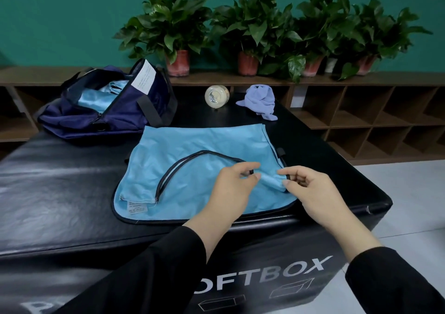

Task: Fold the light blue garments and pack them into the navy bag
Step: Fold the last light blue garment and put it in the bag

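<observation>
A light blue garment (192, 143) with black piping lies spread flat on the black padded box (60, 181), its white label at the near left corner. My left hand (231, 188) pinches the black-trimmed edge near the garment's right side. My right hand (310, 193) pinches the same fold of cloth just to the right. The navy bag (101, 121) sits open at the far left of the box, with another light blue garment (96, 97) folded inside it.
A clear bottle (216, 96) lies on its side at the back of the box, beside a crumpled lilac cloth (261, 102). Potted plants (250, 34) line a wooden shelf against the green wall. The box's right edge drops to grey floor.
</observation>
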